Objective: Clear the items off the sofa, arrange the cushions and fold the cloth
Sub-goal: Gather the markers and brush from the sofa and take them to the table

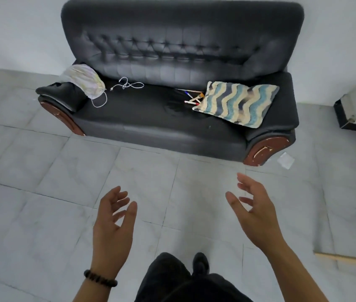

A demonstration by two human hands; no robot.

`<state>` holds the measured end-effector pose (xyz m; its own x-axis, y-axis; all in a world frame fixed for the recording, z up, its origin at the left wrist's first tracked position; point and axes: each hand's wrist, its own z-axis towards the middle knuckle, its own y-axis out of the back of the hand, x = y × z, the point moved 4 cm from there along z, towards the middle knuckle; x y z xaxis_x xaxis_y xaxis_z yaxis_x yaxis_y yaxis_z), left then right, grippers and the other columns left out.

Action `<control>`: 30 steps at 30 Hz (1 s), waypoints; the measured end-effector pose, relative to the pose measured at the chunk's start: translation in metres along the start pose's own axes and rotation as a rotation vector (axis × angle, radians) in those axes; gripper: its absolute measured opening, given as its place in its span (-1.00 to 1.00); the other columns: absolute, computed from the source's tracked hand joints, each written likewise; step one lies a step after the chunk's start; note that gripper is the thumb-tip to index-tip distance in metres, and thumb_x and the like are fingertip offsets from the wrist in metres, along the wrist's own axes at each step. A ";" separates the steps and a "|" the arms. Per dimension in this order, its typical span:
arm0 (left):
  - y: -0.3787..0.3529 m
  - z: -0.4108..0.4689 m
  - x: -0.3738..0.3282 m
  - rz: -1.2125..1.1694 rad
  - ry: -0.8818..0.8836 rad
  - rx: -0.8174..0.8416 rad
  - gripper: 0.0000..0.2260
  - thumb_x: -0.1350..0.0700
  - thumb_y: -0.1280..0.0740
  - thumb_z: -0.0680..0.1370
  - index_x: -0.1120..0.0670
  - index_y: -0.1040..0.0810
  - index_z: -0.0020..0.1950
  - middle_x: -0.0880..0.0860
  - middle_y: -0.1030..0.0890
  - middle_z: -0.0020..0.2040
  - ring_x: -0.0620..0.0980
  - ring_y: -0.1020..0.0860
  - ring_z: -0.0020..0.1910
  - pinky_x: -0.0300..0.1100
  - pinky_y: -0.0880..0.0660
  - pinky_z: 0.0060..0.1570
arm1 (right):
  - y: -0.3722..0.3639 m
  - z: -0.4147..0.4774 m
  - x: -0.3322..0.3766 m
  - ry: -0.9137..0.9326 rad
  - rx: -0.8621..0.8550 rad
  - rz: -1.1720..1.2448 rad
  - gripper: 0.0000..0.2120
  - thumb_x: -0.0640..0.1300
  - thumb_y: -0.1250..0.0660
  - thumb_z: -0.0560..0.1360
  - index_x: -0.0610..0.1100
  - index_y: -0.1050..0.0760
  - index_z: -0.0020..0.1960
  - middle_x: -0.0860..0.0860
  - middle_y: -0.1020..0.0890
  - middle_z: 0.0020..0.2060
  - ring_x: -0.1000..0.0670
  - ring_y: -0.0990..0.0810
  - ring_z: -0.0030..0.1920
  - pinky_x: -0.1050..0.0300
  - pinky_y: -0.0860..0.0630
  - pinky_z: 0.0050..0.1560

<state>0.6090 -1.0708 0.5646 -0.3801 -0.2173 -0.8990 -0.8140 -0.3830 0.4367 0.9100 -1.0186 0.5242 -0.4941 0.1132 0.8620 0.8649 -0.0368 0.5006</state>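
A black tufted sofa (151, 118) stands against the wall ahead of me. A wavy blue-and-cream cushion (237, 103) lies flat on its right seat. Several pens and a brush (191, 97) lie just left of the cushion. A white cable (127, 85) is looped on the left seat. A pale crumpled cloth (84, 80) is draped over the left armrest. My left hand (112, 225) and my right hand (255, 210) hover over the floor in front of the sofa, fingers relaxed, holding nothing.
Grey floor tiles (42, 171) spread between me and the sofa. A small white scrap (285, 160) lies on the floor by the right armrest. A wooden strip (344, 257) lies at the right edge. A black skirting step (346, 116) is at the far right.
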 end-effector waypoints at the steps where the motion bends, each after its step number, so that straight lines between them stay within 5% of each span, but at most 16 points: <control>1: -0.003 0.021 -0.003 -0.008 0.006 -0.016 -0.67 0.13 -0.34 0.55 -0.05 -0.39 0.29 -0.17 -0.55 0.14 -0.22 -0.54 0.12 -0.37 -0.43 -0.02 | -0.006 0.026 0.011 0.022 0.012 -0.006 -0.53 0.09 -0.35 0.51 0.15 -0.32 0.38 0.24 -0.41 0.25 0.25 -0.48 0.14 0.52 -0.37 -0.03; 11: -0.068 0.270 0.012 -0.061 0.091 0.040 -0.67 0.16 -0.35 0.55 -0.09 -0.39 0.26 -0.13 -0.55 0.16 -0.21 -0.55 0.11 -0.35 -0.44 -0.01 | -0.088 0.263 0.051 0.007 0.024 -0.047 -0.52 0.00 -0.40 0.52 0.22 -0.31 0.36 0.29 -0.43 0.19 0.26 -0.46 0.22 0.34 -0.47 0.09; 23: -0.189 0.550 -0.083 0.019 -0.090 0.348 -0.65 0.20 -0.34 0.54 -0.03 -0.39 0.29 -0.15 -0.54 0.14 -0.13 -0.56 0.11 -0.43 -0.49 -0.04 | -0.092 0.468 0.087 -0.118 -0.202 0.017 -0.52 -0.06 -0.41 0.51 0.22 -0.33 0.34 0.30 -0.45 0.21 0.24 -0.47 0.22 0.28 -0.48 0.09; 30: -0.266 0.654 -0.115 -0.004 -0.050 0.365 -0.62 0.22 -0.34 0.54 -0.21 -0.38 0.19 -0.11 -0.55 0.14 -0.16 -0.55 0.13 -0.34 -0.49 0.04 | -0.096 0.598 0.072 -0.188 -0.161 0.079 -0.55 -0.06 -0.42 0.51 0.18 -0.39 0.33 0.26 -0.46 0.23 0.24 -0.47 0.25 0.26 -0.50 0.14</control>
<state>0.5819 -0.3565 0.5317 -0.3901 -0.1691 -0.9051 -0.9152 -0.0365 0.4012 0.8448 -0.4134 0.4905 -0.3874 0.2855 0.8766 0.8675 -0.2090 0.4514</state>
